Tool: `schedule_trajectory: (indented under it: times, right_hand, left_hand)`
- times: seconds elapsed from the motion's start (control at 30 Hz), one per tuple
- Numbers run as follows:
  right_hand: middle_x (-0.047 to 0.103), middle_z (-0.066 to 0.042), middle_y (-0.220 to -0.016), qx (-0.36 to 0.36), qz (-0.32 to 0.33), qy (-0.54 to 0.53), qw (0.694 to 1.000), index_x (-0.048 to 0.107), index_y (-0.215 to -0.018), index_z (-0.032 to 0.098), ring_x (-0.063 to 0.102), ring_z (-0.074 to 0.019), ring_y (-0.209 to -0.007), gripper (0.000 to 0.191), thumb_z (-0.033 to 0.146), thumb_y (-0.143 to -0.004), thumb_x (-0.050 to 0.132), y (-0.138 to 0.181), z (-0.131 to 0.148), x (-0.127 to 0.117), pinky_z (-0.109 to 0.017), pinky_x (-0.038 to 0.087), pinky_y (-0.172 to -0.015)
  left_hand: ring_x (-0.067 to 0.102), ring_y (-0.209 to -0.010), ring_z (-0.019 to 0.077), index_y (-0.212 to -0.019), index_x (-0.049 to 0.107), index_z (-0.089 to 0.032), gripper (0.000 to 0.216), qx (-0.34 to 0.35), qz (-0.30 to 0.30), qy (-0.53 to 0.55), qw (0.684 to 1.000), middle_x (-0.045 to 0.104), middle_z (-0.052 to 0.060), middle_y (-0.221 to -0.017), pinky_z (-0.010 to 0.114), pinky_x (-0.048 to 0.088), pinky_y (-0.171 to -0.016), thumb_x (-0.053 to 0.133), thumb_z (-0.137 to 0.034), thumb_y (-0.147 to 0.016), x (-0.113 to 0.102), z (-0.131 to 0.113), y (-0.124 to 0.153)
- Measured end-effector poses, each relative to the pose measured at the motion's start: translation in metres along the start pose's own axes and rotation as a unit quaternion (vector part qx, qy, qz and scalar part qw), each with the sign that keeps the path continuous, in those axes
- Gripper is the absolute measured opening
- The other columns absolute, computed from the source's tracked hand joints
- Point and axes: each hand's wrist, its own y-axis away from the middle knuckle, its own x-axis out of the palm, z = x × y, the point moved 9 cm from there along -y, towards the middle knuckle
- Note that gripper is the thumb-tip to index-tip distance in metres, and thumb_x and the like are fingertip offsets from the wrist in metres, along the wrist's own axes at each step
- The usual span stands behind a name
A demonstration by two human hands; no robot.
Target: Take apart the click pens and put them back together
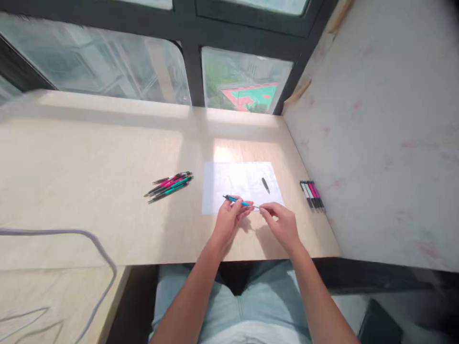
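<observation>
My left hand (229,220) is closed around a blue pen barrel (234,199), held level above the near edge of a white sheet of paper (241,184). My right hand (279,220) pinches a thin refill (255,207) that sticks out of the barrel's right end. A small dark pen part (265,185) lies loose on the paper, just beyond my right hand.
A pile of several pink, green and black pens (168,185) lies on the wooden desk (89,177) left of the paper. Several more pens (312,194) lie in a row by the right wall. A grey cable (93,243) crosses the near left. Windows run behind the desk.
</observation>
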Motion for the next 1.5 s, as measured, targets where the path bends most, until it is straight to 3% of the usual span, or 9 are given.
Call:
schedule_trajectory:
  times: [0.33,0.5,0.63,0.73,1.0,1.17,1.3,1.37,1.5]
  right_hand:
    - [0.073,-0.004,-0.092,-0.043,0.041,0.049,0.997,0.069,-0.098,0.022,0.066,-0.0164,-0.075,0.015,0.026,-0.095,0.054,0.0,0.007,0.007,-0.028,0.052,-0.064]
    - [0.073,-0.004,-0.088,-0.051,0.004,0.073,0.996,0.069,-0.096,0.021,0.064,-0.0157,-0.073,0.016,0.025,-0.095,0.054,0.004,0.008,-0.005,-0.028,0.05,-0.067]
    - [0.072,-0.004,-0.085,0.001,-0.065,0.117,0.991,0.07,-0.091,0.02,0.061,-0.0157,-0.069,0.017,0.027,-0.094,0.056,0.003,-0.012,-0.019,-0.029,0.047,-0.065]
    - [0.069,-0.004,-0.08,0.041,-0.097,0.193,0.975,0.071,-0.087,0.019,0.06,-0.0198,-0.077,0.015,0.026,-0.09,0.058,-0.006,-0.029,-0.019,-0.032,0.045,-0.072]
    - [0.066,-0.006,-0.081,0.088,-0.095,0.271,0.954,0.072,-0.087,0.021,0.055,-0.0236,-0.085,0.017,0.026,-0.088,0.055,-0.048,-0.05,0.008,-0.034,0.039,-0.074]
    - [0.067,-0.006,-0.082,0.096,-0.09,0.221,0.966,0.072,-0.095,0.019,0.057,-0.0233,-0.083,0.02,0.029,-0.087,0.056,-0.049,-0.055,0.004,-0.035,0.042,-0.077]
    - [0.07,-0.006,-0.088,0.105,-0.049,0.046,0.992,0.072,-0.09,0.02,0.061,-0.0199,-0.079,0.028,0.038,-0.094,0.051,-0.029,-0.047,-0.002,-0.031,0.045,-0.068]
    - [0.071,-0.005,-0.088,0.081,0.022,-0.006,0.996,0.072,-0.087,0.021,0.063,-0.0196,-0.083,0.031,0.039,-0.096,0.049,-0.019,-0.034,0.003,-0.029,0.046,-0.067]
    - [0.069,-0.004,-0.082,0.007,0.106,0.037,0.994,0.07,-0.085,0.022,0.062,-0.0189,-0.08,0.022,0.034,-0.095,0.054,-0.003,-0.009,0.006,-0.029,0.046,-0.069]
  left_hand:
    - [0.072,-0.086,0.0155,-0.095,0.059,-0.017,0.028,-0.006,0.012,-0.006,1.0,0.075,0.008,-0.095,0.024,0.054,-0.081,0.078,-0.03,-0.079,0.002,-0.002,0.001]
    - [0.072,-0.085,0.0144,-0.096,0.059,-0.017,0.029,0.024,-0.019,0.029,0.999,0.074,0.007,-0.095,0.025,0.054,-0.083,0.079,-0.029,-0.078,-0.008,-0.004,-0.004]
    - [0.072,-0.09,0.0147,-0.097,0.058,-0.018,0.029,0.041,-0.052,0.062,0.996,0.074,0.006,-0.095,0.023,0.053,-0.083,0.078,-0.027,-0.078,-0.019,-0.005,-0.007]
    - [0.072,-0.09,0.0146,-0.097,0.057,-0.018,0.028,0.038,-0.047,0.063,0.996,0.074,0.006,-0.095,0.023,0.053,-0.082,0.077,-0.026,-0.079,-0.019,-0.004,-0.008]
    - [0.072,-0.085,0.0141,-0.098,0.057,-0.018,0.031,0.033,-0.032,0.055,0.997,0.075,0.007,-0.095,0.025,0.051,-0.08,0.078,-0.029,-0.079,-0.011,-0.004,-0.004]
    - [0.071,-0.083,0.0145,-0.096,0.057,-0.018,0.031,0.036,-0.031,0.032,0.998,0.075,0.008,-0.095,0.025,0.05,-0.077,0.078,-0.032,-0.078,-0.009,-0.005,-0.003]
    - [0.07,-0.084,0.0144,-0.097,0.057,-0.018,0.031,0.029,-0.027,0.02,0.999,0.075,0.009,-0.098,0.024,0.05,-0.077,0.077,-0.033,-0.08,-0.008,-0.003,-0.004]
    - [0.07,-0.084,0.0141,-0.097,0.058,-0.018,0.03,0.025,-0.028,0.009,0.999,0.075,0.009,-0.098,0.024,0.05,-0.077,0.076,-0.034,-0.08,-0.007,-0.003,-0.004]
    - [0.068,-0.082,0.0133,-0.095,0.06,-0.017,0.029,0.026,-0.023,-0.022,0.999,0.074,0.008,-0.097,0.024,0.051,-0.075,0.076,-0.036,-0.08,-0.004,-0.004,-0.003]
